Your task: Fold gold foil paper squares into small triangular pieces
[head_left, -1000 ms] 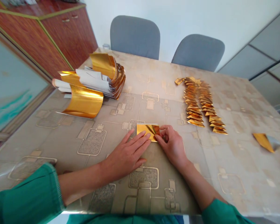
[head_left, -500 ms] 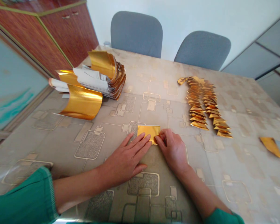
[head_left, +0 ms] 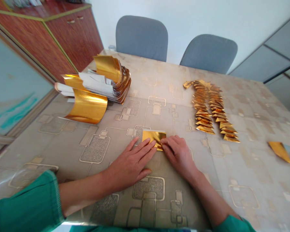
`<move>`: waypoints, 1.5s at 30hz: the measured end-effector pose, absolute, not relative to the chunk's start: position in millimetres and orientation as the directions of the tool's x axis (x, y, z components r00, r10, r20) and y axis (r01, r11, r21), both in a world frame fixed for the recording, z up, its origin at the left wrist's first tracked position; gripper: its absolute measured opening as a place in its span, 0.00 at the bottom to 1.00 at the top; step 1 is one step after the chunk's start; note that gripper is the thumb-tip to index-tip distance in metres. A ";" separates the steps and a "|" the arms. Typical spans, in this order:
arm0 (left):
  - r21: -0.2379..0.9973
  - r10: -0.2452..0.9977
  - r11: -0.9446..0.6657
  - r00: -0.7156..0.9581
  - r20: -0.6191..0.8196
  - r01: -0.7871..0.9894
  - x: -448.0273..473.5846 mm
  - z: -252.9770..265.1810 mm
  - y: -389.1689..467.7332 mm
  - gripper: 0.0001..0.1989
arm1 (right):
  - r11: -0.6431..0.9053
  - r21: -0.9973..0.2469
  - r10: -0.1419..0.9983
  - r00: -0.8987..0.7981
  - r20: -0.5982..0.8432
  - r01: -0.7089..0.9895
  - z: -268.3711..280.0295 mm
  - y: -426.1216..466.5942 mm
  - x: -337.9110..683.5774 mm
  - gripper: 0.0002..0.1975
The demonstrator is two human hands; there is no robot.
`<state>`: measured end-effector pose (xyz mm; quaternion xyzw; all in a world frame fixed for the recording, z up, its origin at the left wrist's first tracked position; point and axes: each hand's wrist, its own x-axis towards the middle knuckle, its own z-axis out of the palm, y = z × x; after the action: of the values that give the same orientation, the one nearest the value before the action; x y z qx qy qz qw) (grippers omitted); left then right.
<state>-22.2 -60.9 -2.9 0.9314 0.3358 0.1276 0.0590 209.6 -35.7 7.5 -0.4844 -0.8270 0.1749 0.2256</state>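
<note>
A small folded piece of gold foil paper [head_left: 151,134] lies flat on the patterned table, a thin white strip showing along its far edge. My left hand [head_left: 132,159] is open, its fingers spread and their tips resting on the lower part of the paper. At the right edge, my right hand [head_left: 178,154] is closed, with thumb and forefinger pinching the foil paper near its lower right corner. The fingers cover part of that edge. Light and dark creases show in the foil between the two hands.
Curled gold sheets with white backs [head_left: 89,108] lie in a stack at the back left. Two rows of folded gold pieces [head_left: 204,106] stand to the right. A single gold piece [head_left: 280,151] lies far right. Two grey chairs [head_left: 141,38] stand behind the table [head_left: 135,112].
My right hand has shifted slightly inward over the paper's right edge, and the foil there now looks creased or bent. My left hand stays on the paper. The view has tilted a little.
</note>
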 end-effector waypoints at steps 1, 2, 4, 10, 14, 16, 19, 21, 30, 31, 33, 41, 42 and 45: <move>0.200 0.637 -0.771 0.743 0.206 0.605 -22.2 -3.2 -62.4 0.32 | 0.479 -0.507 0.874 -0.445 0.197 0.717 7.6 -35.9 209.9 0.07; 0.207 0.633 -0.774 0.744 0.216 0.598 -22.3 -3.6 -64.0 0.31 | 0.490 -0.506 0.866 -0.464 0.188 0.710 7.9 -36.2 210.2 0.08; 0.225 0.626 -0.779 0.746 0.230 0.585 -22.2 -4.4 -66.8 0.28 | 0.509 -0.502 0.851 -0.496 0.172 0.699 8.5 -36.8 210.3 0.07; 0.219 0.636 -0.771 0.738 0.225 0.598 -21.9 -4.8 -67.3 0.28 | 0.499 -0.443 0.864 -0.469 0.183 0.745 9.3 -36.0 209.1 0.05; 0.205 0.643 -0.766 0.739 0.204 0.610 -22.0 -4.0 -66.6 0.30 | 0.493 -0.442 0.869 -0.453 0.200 0.749 7.9 -32.7 209.5 0.06; 0.201 0.647 -0.762 0.737 0.196 0.616 -22.0 -3.9 -66.8 0.31 | 0.494 -0.431 0.868 -0.455 0.198 0.755 6.9 -31.3 209.7 0.07; 0.194 0.653 -0.758 0.732 0.196 0.623 -22.1 -4.3 -67.1 0.31 | 0.502 -0.394 0.865 -0.458 0.206 0.770 4.9 -30.1 209.5 0.07; 0.189 0.652 -0.758 0.732 0.197 0.624 -22.4 -4.6 -67.4 0.32 | 0.501 -0.376 0.865 -0.453 0.214 0.780 3.3 -29.8 209.1 0.07; 0.187 0.658 -0.753 0.732 0.177 0.631 -22.6 -4.4 -67.4 0.32 | 0.493 -0.346 0.870 -0.440 0.224 0.798 0.6 -30.0 206.5 0.04; 0.189 0.659 -0.752 0.731 0.177 0.632 -22.4 -4.5 -67.1 0.32 | 0.494 -0.332 0.869 -0.440 0.229 0.804 0.4 -30.2 206.0 0.04; 0.190 0.660 -0.751 0.730 0.176 0.633 -22.2 -4.7 -66.5 0.31 | 0.488 -0.303 0.870 -0.432 0.236 0.818 0.2 -30.5 205.4 0.03; 0.202 0.653 -0.756 0.738 0.170 0.623 -23.4 -3.1 -63.9 0.31 | 0.423 -0.287 0.889 -0.334 0.313 0.860 5.9 -38.4 200.1 0.01; 0.193 0.650 -0.759 0.741 0.169 0.622 -23.3 -2.6 -63.4 0.31 | 0.427 -0.289 0.888 -0.336 0.314 0.857 6.0 -40.0 197.5 0.01; 0.161 0.646 -0.763 0.747 0.160 0.626 -23.0 -1.6 -61.9 0.32 | 0.409 -0.265 0.900 -0.338 0.275 0.873 4.6 -43.2 189.9 0.03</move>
<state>-23.0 -61.9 -1.6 0.9333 0.3405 0.1032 0.0485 189.9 -43.2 4.6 -0.5425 -0.8172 0.0349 0.1915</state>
